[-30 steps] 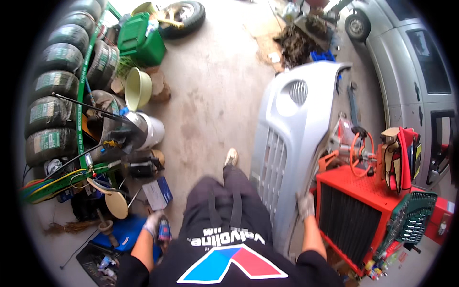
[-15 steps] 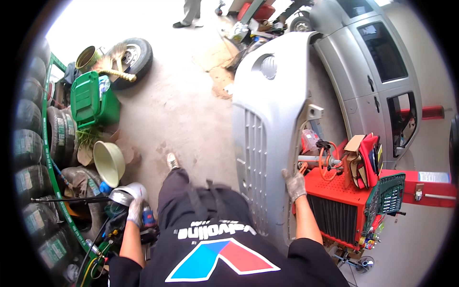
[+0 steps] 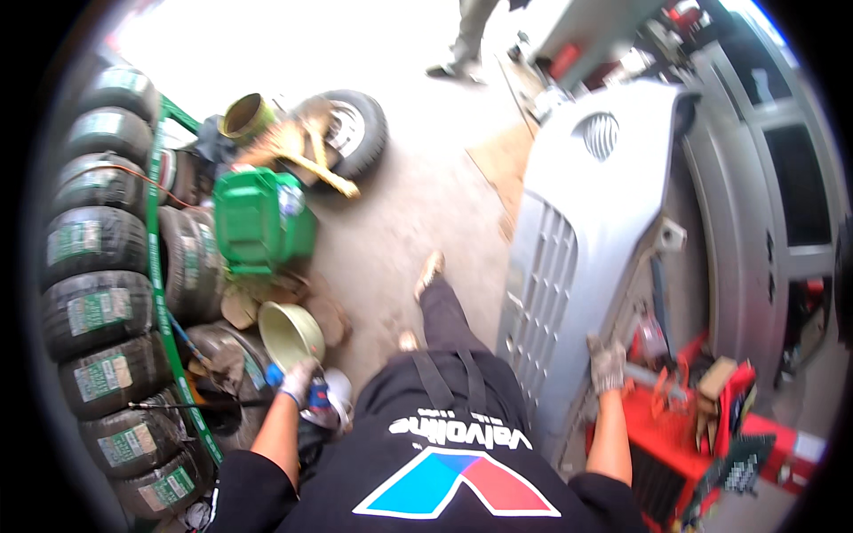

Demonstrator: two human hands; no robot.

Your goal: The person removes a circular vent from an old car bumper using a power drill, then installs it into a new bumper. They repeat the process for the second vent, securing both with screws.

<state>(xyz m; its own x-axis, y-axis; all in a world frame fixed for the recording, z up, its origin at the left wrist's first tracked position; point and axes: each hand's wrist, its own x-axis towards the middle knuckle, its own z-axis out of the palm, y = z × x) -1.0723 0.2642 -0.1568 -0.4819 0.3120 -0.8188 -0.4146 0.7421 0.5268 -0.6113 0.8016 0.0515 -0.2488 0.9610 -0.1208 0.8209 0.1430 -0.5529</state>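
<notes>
In the head view my left hand, in a light work glove, is closed on a blue and red object that looks like a small power tool. My right hand, also gloved, grips the inner edge of a large silver car bumper with a slatted opening and a round grille near its far end. The bumper stands lengthwise along my right side. A pale plastic basin sits just beyond my left hand.
Stacked tyres line my left, with a green bin, loose wheel and brooms. At right are a red tool cart and silver van. Ahead, a person's legs stand near cardboard on the concrete floor.
I have stepped forward with both hands still gripping; the bumper has moved along with me past the red cart, and the bin and basin are nearer. The other person's legs came into view.
</notes>
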